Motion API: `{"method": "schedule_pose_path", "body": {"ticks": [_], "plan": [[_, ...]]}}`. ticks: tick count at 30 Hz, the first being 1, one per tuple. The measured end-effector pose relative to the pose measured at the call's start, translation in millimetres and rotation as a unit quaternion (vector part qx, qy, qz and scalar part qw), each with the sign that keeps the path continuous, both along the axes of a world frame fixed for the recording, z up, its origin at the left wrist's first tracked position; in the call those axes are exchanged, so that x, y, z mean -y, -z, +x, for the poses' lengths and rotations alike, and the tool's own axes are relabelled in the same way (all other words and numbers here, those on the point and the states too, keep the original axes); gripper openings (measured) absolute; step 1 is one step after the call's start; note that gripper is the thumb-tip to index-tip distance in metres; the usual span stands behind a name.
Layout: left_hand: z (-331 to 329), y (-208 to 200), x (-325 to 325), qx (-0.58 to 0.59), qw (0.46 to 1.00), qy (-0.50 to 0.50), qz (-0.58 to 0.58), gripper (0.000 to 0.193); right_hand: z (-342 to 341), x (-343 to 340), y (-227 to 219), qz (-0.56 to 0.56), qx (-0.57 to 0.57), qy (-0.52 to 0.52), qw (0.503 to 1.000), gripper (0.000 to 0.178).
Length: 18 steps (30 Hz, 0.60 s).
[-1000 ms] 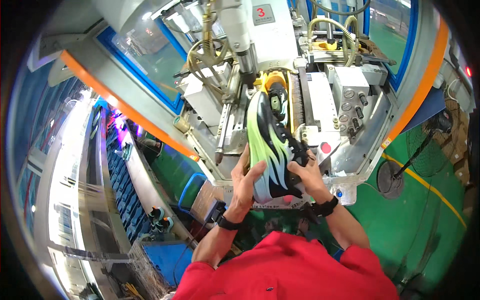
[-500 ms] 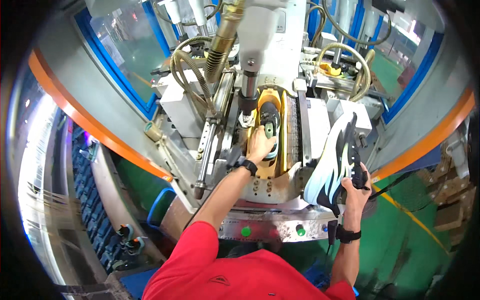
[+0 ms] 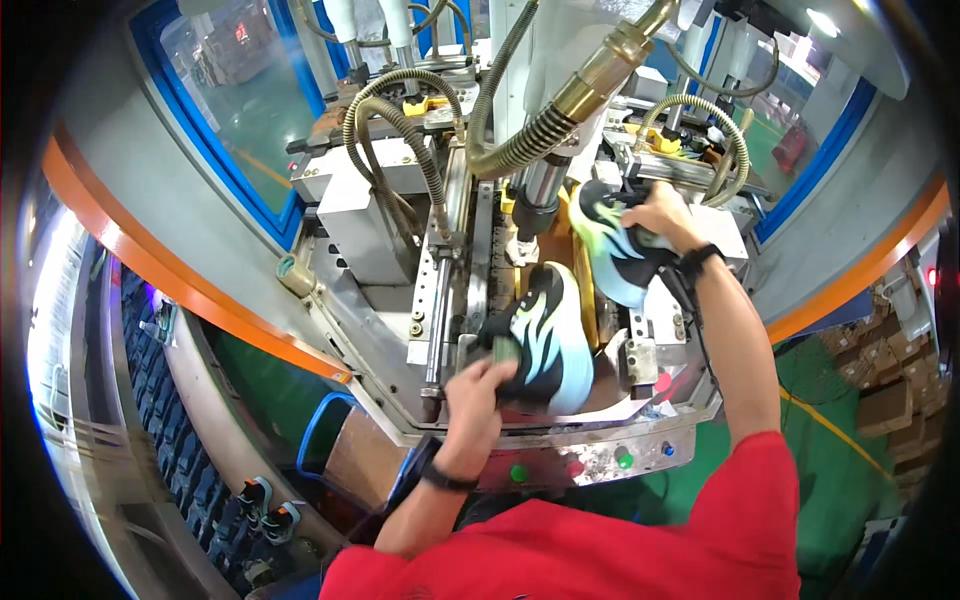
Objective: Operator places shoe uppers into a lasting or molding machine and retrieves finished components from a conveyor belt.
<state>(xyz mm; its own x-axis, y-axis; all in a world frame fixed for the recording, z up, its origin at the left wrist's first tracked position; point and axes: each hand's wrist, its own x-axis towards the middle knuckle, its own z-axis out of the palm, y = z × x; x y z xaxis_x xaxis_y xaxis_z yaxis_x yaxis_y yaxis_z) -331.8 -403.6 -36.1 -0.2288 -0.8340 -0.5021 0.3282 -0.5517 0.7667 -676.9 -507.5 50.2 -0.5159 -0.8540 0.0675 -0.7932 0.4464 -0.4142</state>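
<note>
While left hand (image 3: 472, 415) grips near shoe (image 3: 552, 345), right hand (image 3: 665, 216) grips far shoe (image 3: 612, 250); step judged paired handling; next move needs plunger (image 3: 535, 215) clearance.

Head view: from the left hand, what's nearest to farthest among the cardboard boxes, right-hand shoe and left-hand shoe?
1. Left-hand shoe: held in the left hand.
2. Right-hand shoe: ahead, to the right.
3. Cardboard boxes: far right.
</note>
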Motion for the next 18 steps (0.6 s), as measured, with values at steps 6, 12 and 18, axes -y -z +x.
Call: {"method": "schedule_pose_path", "body": {"ticks": [6, 12, 18], "plan": [[124.8, -41.7, -89.1, 0.021, 0.997, -0.054, -0.043, 0.037, 79.6, 73.8, 87.7, 0.058, 0.010, -0.042, 0.997, 0.045], [175.2, -46.8, -149.0, 0.090, 0.959, -0.210, -0.166, 0.039, 109.5, 78.2, 200.9, -0.056, -0.064, 0.013, 0.996, 0.030], [188.6, -24.7, -197.8, 0.083, 0.931, -0.333, -0.126, 0.031, 129.1, 8.2, 163.1, -0.100, -0.021, -0.085, 0.991, 0.078]]}}
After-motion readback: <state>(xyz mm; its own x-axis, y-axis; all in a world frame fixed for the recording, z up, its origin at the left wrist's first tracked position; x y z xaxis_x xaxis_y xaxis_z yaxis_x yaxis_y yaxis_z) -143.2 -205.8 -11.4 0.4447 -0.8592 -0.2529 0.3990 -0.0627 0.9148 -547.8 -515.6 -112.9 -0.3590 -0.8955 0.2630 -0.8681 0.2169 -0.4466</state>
